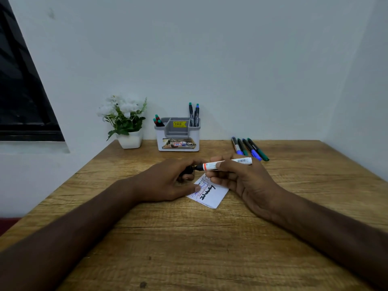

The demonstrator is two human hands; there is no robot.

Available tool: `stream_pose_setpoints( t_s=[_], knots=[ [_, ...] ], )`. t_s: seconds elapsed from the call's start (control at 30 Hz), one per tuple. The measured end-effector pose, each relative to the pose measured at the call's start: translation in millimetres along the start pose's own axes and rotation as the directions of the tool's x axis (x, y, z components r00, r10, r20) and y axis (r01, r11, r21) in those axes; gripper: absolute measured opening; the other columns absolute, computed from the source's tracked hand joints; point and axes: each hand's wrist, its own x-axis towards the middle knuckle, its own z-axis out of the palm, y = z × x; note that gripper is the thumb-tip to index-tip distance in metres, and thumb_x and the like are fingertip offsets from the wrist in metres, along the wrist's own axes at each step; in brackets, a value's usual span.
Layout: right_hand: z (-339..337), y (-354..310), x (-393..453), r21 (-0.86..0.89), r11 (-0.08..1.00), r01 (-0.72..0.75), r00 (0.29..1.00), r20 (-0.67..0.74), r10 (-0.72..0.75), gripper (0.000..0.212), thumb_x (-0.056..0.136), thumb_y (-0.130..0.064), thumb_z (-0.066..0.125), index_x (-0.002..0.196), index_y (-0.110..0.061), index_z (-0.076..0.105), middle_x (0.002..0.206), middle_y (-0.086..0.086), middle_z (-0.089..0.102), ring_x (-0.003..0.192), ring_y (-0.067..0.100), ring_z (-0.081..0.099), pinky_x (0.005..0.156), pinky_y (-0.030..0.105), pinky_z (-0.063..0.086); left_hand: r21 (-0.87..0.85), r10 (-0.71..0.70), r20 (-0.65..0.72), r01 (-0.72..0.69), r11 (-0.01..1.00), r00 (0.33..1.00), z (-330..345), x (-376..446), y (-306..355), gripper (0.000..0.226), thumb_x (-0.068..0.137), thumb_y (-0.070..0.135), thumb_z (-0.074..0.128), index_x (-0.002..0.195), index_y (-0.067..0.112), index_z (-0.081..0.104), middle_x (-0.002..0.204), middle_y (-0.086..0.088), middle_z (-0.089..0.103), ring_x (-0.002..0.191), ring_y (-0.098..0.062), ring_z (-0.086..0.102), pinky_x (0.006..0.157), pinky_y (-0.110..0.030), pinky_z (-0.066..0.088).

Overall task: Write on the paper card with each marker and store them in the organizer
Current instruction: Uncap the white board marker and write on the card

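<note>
Two hands meet above the paper card at frame centre: right hand grips the white marker, left hand pinches its black cap. Risk: exposed nib smudges fingers if capping misaligns. Organizer stands behind, upper centre.

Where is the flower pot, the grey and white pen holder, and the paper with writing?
White flower pot (130, 141), head view: front wall.
Grey and white plastic organizer (161, 137), head view: left front wall.
White paper card (217, 196), head view: blank right part.
</note>
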Motion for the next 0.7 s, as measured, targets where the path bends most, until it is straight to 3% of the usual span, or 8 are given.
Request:
stream_pose_setpoints(
  t_s=[0.13,0.2,0.4,0.6,0.7],
  knots=[
    [-1,2,1,-0.069,0.997,0.021,1.0,0.021,-0.02,0.018,0.094,0.003,0.072,0.11,0.01,0.074,0.103,0.025,0.081,0.089,0.028,0.081,0.079,0.032,0.068,0.055,-0.004,0.01,0.003,0.998,1.0,-1,0,4,0.061,0.101,0.038,0.069,0.155,0.042,0.041,0.076,0.009,0.05,0.071,-0.01,0.052,0.068,-0.043,0.048],
    [-2,3,0,-0.144,0.989,0.026,0.999,0.026,-0.023,0.018,0.091,0.0,0.076,0.109,0.006,0.078,0.1,0.023,0.082,0.09,0.029,0.08,0.082,0.034,0.066,0.103,-0.011,0.002,0.011,0.995,1.0,-2,-1,5,0.062,0.101,0.042,0.067,0.156,0.046,0.039,0.075,0.011,0.051,0.072,-0.01,0.053,0.065,-0.04,0.048],
    [2,1,-8,-0.533,0.825,0.189,0.982,0.124,-0.145,0.012,0.091,-0.026,0.082,0.102,-0.025,0.087,0.088,0.002,0.085,0.083,0.013,0.08,0.079,0.029,0.062,0.208,-0.071,-0.127,0.096,0.973,0.989,6,-2,16,0.044,0.097,0.05,0.068,0.136,0.045,0.047,0.065,0.013,0.058,0.069,-0.001,0.059,0.058,-0.029,0.044],
    [5,2,-10,-0.554,0.799,0.233,0.972,0.142,-0.185,0.017,0.093,-0.034,0.08,0.1,-0.02,0.086,0.085,0.003,0.084,0.078,0.015,0.08,0.077,0.03,0.063,0.112,-0.129,-0.201,0.154,0.982,0.971,12,6,20,0.044,0.095,0.02,0.071,0.119,0.047,0.045,0.066,0.006,0.061,0.063,-0.008,0.058,0.057,-0.038,0.046],
    [5,2,-10,-0.537,0.812,0.229,0.973,0.139,-0.183,0.018,0.092,-0.033,0.08,0.1,-0.018,0.086,0.086,0.005,0.084,0.08,0.02,0.081,0.077,0.03,0.064,0.122,-0.136,-0.212,0.164,0.979,0.968,13,5,25,0.048,0.094,0.018,0.071,0.116,0.049,0.042,0.068,0.006,0.062,0.064,-0.009,0.058,0.06,-0.041,0.048]
  ],
)
